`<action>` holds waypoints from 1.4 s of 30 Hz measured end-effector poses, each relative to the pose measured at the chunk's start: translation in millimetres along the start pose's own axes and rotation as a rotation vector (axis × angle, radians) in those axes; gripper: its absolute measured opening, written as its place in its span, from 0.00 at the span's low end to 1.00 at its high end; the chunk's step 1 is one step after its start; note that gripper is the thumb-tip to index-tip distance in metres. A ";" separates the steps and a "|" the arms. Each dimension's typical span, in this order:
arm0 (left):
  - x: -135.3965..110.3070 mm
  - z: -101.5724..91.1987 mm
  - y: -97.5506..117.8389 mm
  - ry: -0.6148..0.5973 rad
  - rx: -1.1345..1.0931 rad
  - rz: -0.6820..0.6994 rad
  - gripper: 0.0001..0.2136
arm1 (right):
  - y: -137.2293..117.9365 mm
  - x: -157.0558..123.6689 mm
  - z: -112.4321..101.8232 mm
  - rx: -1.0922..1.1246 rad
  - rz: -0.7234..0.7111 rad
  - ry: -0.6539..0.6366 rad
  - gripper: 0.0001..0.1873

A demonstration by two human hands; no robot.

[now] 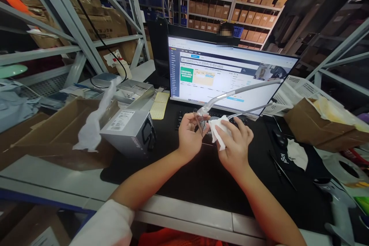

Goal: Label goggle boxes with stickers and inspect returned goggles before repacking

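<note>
Above the black desk mat (198, 177) I hold a pair of eyeglasses (242, 89) with both hands, its two grey temples stretching up and right across the monitor. My left hand (190, 138) is closed, pinching the left side of the frame at the lens and hinge. A crumpled white tissue (220, 128) lies in my right hand (238, 144), its fingers pressed over the other side of the glasses. The right lens is mostly hidden behind the tissue and fingers.
Behind my hands stands a lit monitor (201, 73) over a keyboard (180, 120). Left are a grey box (131, 128) and an open carton (72, 153). Right lie a mouse (279, 138), tweezers (282, 171), another tissue (298, 153) and a handheld scanner (340, 203).
</note>
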State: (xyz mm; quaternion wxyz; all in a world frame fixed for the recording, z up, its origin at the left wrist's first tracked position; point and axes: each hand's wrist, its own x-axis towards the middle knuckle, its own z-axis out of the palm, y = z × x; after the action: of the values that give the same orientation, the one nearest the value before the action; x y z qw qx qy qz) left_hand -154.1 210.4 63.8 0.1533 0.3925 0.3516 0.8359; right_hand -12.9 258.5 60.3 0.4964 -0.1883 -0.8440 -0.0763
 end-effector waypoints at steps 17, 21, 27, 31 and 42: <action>5.5 -3.2 -16.4 0.046 -0.009 -0.122 0.20 | 3.1 -1.6 9.4 0.049 0.080 -0.160 0.19; 2.5 -1.3 -14.7 0.020 -0.029 -0.101 0.20 | 3.3 -2.4 9.9 0.191 0.049 -0.147 0.25; 18.9 -11.5 -9.7 -0.023 0.094 -0.066 0.16 | 42.1 2.1 12.2 0.300 0.119 -0.089 0.15; 28.9 -18.2 0.3 -0.112 0.473 0.223 0.11 | 18.0 11.5 5.3 0.929 0.756 0.173 0.16; 26.5 -20.3 13.1 -0.241 1.068 0.501 0.13 | -41.0 8.6 -4.5 1.564 1.132 0.047 0.27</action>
State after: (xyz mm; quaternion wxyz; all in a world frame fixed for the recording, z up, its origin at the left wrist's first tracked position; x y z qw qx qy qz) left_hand -186.5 205.8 78.6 -0.2278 0.5783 0.5998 0.5040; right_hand -29.1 221.6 72.4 0.4615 -0.1817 -0.4302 0.7542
